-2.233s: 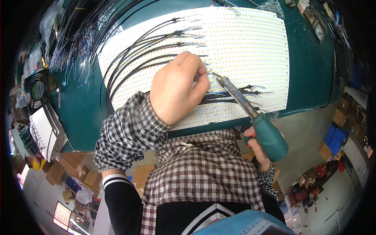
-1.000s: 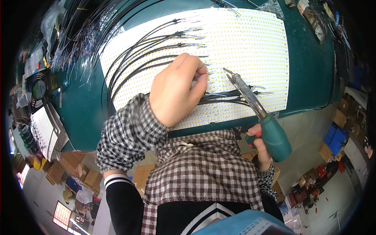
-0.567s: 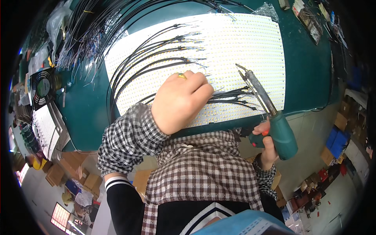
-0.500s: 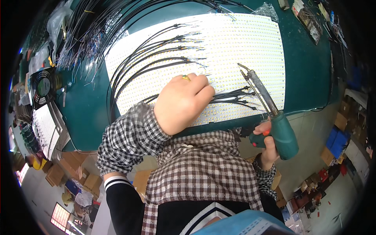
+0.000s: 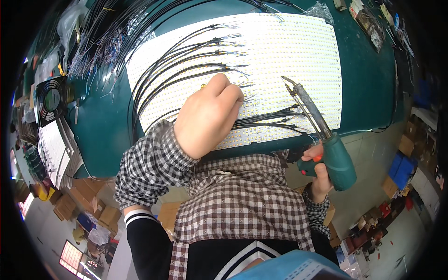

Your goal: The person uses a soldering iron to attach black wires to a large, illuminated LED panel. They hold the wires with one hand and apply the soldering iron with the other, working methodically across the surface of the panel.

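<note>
the left hand, fingers curled together, presses black wires on the white light sheet mid frame. the right hand grips the green soldering iron, lower right. several wires above look joined; these ones seem left.

A dark green workbench top fills the upper view. At its left end stands a small black square cooling fan. Below lies a pale grey concrete floor, with brown cardboard boxes at lower left and blue plastic crates at right.
</note>
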Tool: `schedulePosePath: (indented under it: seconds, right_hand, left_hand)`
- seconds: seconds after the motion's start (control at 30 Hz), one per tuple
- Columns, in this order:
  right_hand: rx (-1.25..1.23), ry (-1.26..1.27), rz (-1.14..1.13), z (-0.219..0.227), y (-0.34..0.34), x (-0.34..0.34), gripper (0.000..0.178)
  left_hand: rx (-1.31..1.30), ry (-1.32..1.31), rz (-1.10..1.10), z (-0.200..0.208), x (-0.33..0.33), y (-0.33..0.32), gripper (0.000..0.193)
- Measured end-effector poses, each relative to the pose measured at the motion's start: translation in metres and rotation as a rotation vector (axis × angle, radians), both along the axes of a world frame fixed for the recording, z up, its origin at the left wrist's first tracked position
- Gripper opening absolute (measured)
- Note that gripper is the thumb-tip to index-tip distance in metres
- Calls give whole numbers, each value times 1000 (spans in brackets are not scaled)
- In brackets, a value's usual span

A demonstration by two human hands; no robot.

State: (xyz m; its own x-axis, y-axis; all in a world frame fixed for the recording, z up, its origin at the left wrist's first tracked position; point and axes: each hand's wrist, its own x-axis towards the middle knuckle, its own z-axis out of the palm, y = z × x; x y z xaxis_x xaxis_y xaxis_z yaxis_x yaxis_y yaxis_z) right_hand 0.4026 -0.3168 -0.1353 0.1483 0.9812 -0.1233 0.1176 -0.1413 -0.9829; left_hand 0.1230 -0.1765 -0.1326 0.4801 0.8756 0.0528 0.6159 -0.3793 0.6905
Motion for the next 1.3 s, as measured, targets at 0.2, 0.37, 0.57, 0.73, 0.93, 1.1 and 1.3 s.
schedulePosePath:
  seconds: [0.2,0.37,0.57,0.73,0.93,1.1,1.3]
  right_hand:
    - [-33,-37,-2,3,-4,-1,50]
    - [-49,-59,-13,5,-5,-1,50]
    - [-44,106,-52,2,-6,-1,55]
    - [-41,38,25,-2,-11,5,56]
    - [-26,-106,151,-14,-19,10,59]
    - [15,-191,173,-13,-16,6,62]
    - [9,-194,147,-9,-12,-1,64]
  left_hand:
    - [-58,-70,65,-5,1,1,11]
    - [-17,-35,90,-5,3,0,11]
    - [-28,-92,136,-14,8,2,11]
    - [-26,-113,136,-17,7,2,11]
    - [-14,-130,135,-18,8,3,11]
    - [-14,-131,136,-17,9,2,12]
    - [-4,-163,150,-18,10,3,14]
